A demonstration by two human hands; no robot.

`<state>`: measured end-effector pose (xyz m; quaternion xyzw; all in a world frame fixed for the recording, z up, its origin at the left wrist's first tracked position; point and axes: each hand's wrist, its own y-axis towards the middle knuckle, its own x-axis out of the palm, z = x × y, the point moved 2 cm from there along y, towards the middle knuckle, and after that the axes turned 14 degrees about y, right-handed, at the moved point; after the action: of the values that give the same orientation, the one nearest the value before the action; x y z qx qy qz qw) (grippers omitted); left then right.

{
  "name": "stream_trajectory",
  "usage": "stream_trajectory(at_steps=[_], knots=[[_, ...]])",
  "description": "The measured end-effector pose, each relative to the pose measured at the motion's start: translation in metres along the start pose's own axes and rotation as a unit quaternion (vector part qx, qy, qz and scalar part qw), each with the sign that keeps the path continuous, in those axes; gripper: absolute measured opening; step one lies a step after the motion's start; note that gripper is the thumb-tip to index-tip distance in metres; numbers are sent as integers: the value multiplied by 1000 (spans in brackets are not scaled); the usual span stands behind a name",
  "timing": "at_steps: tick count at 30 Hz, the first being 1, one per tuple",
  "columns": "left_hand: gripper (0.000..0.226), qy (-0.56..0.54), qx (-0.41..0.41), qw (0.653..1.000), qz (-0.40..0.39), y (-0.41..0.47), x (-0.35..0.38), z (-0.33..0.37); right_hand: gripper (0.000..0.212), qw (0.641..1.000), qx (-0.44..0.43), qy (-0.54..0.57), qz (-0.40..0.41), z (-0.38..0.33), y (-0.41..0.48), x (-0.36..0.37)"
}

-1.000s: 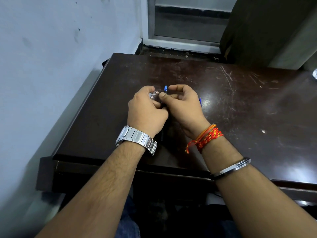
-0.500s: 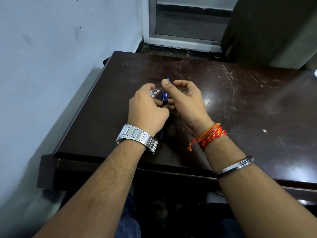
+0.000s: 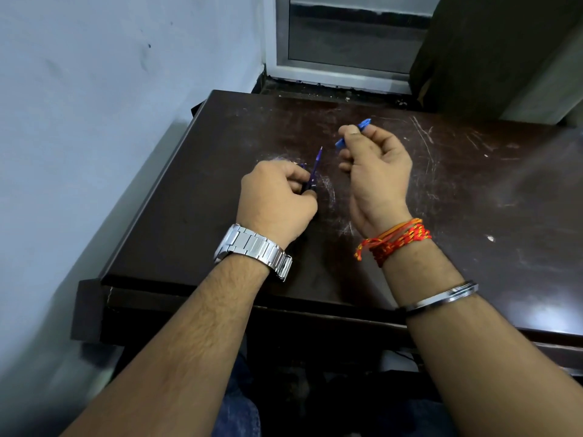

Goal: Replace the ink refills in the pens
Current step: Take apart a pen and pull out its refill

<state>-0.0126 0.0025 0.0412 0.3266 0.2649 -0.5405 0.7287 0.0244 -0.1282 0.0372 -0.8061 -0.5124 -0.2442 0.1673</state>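
My left hand (image 3: 277,197) is closed around a dark blue pen (image 3: 314,173) whose thin tip points up and away; most of the barrel is hidden in the fist. My right hand (image 3: 375,171) is raised to the right of it and pinches a small bright blue pen piece (image 3: 362,125), which sticks out on both sides of my thumb and forefinger. The two hands are apart, both above the dark brown table (image 3: 473,190).
The scratched table stands against a pale wall (image 3: 94,105) on the left, with its front edge near my forearms. A window frame (image 3: 347,67) and a dark panel (image 3: 492,52) lie behind it. A small white speck (image 3: 490,238) sits on the right.
The hands were joined over the pen; now my right hand has pulled up and to the right with the blue piece, leaving the pen's tip bare in my left hand.
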Motion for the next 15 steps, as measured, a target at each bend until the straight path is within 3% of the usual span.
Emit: stream_trajectory(at_steps=[3,7,15], knots=[[13,-3,-37,998,46,3,-5,-4,12,993,11,-115,-37,6,4,-7],[12,15,-60,996,66,5,-7,-8,13,939,75,-330,-66,23,2,-17],[11,17,-71,996,57,4,-4,-10,16,867,82,-483,-96,25,3,-18]])
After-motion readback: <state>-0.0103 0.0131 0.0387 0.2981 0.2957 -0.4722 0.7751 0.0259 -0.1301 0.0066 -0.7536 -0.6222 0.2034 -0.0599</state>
